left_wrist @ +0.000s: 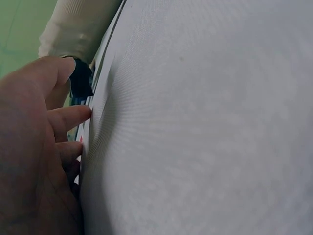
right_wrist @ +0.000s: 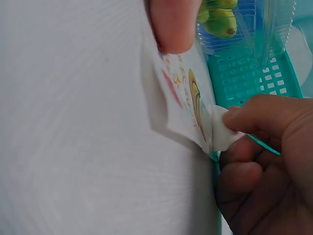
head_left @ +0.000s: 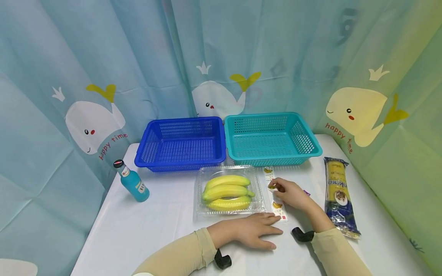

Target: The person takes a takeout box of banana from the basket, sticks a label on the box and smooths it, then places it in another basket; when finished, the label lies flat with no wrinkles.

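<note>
A white strip of stickers printed with bananas lies on the table beside the clear container. Spread nearly straight, the fingers of my left hand touch the strip's near end, and one fingertip bears on it in the right wrist view. My right hand pinches a sticker between thumb and finger, lifted at the strip's far part. Several yellow bananas sit inside the clear plastic container, left of the strip. In the left wrist view the tabletop fills most of the picture.
A blue basket and a teal basket stand side by side at the back. On the left is a turquoise bottle with a dark cap. A pasta packet lies at the right, and a small purple item shows behind my right wrist.
</note>
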Demonstrator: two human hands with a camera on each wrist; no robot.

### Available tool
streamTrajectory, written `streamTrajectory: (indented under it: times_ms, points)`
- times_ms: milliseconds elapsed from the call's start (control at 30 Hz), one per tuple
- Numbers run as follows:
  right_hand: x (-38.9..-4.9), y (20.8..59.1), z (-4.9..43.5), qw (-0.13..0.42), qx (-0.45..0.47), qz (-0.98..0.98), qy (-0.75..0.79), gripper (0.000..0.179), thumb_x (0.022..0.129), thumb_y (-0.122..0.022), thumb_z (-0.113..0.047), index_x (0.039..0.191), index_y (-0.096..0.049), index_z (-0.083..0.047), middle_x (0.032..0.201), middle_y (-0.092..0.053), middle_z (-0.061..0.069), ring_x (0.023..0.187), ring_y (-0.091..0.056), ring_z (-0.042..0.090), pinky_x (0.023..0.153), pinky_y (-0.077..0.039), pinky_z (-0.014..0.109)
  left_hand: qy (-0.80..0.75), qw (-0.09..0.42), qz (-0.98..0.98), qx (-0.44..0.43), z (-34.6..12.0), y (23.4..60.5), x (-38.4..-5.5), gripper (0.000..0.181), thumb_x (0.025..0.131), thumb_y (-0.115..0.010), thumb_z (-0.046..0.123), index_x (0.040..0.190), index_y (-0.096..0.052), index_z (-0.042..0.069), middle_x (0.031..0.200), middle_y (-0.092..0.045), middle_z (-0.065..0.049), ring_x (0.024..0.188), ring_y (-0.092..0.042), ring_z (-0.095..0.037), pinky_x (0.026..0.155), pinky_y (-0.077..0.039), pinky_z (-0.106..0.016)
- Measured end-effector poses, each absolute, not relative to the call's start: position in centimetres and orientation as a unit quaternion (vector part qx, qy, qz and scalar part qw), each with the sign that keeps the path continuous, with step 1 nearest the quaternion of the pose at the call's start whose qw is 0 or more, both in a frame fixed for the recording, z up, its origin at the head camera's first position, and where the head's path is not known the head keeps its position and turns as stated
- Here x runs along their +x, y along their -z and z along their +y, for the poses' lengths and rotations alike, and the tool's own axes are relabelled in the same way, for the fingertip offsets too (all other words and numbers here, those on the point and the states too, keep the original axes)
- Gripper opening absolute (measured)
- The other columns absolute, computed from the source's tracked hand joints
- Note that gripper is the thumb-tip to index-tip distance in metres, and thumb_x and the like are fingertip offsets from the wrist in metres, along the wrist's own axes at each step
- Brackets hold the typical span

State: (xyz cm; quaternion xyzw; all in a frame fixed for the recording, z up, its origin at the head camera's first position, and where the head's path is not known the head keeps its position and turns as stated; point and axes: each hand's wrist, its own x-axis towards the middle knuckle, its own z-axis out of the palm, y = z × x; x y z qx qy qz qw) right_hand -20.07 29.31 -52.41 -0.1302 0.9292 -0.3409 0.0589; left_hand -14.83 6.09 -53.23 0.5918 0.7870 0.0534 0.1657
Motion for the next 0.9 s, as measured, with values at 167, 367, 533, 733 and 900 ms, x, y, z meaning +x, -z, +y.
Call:
streamTrajectory:
  times_ms: [167, 367, 533, 733, 900]
  points:
    - [-20.4, 52.4, 29.6, 0.057, -0.097, 0.924, 0.365, 0.026, 0.093, -0.059, -0.006, 0.118, -0.062, -0.012, 0.094, -0.061, 0.007, 0.073, -0.051, 0.016, 0.058, -0.045, 0.027, -0.051, 0.164, 0.789, 0.59, 6.1, 53.0, -14.8, 0.056, 0.102, -0.035, 0.058, 0.153, -0.033, 0.036, 0.167, -0.009, 0.003, 0.155, -0.004, -0.014, 0.126, -0.011, -0.03]
    - [-20.7, 52.3, 30.0, 0.061, -0.064, 0.917, 0.389, 0.029, 0.095, -0.055, -0.007, 0.123, -0.06, -0.012, 0.101, -0.059, 0.011, 0.063, -0.049, 0.015, 0.053, -0.046, 0.028, -0.057, 0.177, 0.79, 0.584, 6.0, 52.7, -14.7, 0.057, 0.101, -0.035, 0.059, 0.154, -0.032, 0.037, 0.167, -0.008, 0.004, 0.155, -0.003, -0.014, 0.126, -0.011, -0.031]
    - [-20.8, 52.0, 30.1, 0.064, -0.031, 0.91, 0.409, 0.03, 0.097, -0.052, -0.009, 0.125, -0.059, -0.011, 0.096, -0.055, 0.011, 0.054, -0.047, 0.014, 0.047, -0.045, 0.029, -0.056, 0.175, 0.79, 0.585, 6.0, 52.8, -14.7, 0.057, 0.101, -0.035, 0.059, 0.154, -0.032, 0.037, 0.167, -0.008, 0.005, 0.155, -0.003, -0.013, 0.126, -0.01, -0.03]
    - [-21.1, 51.8, 30.6, 0.063, 0.006, 0.886, 0.46, 0.035, 0.096, -0.049, -0.007, 0.131, -0.053, -0.003, 0.096, -0.054, 0.017, 0.054, -0.057, 0.016, 0.048, -0.052, 0.033, -0.053, 0.174, 0.79, 0.585, 6.0, 52.8, -14.7, 0.057, 0.101, -0.035, 0.059, 0.154, -0.032, 0.037, 0.167, -0.007, 0.006, 0.155, -0.002, -0.013, 0.126, -0.009, -0.029]
    - [-21.4, 51.7, 31.1, 0.061, 0.032, 0.86, 0.506, 0.04, 0.099, -0.047, -0.007, 0.139, -0.046, 0.0, 0.108, -0.048, 0.02, 0.063, -0.066, 0.018, 0.057, -0.059, 0.034, -0.051, 0.171, 0.79, 0.586, 6.0, 52.7, -14.7, 0.057, 0.101, -0.035, 0.059, 0.154, -0.032, 0.036, 0.167, -0.008, 0.005, 0.155, -0.003, -0.013, 0.126, -0.01, -0.029]
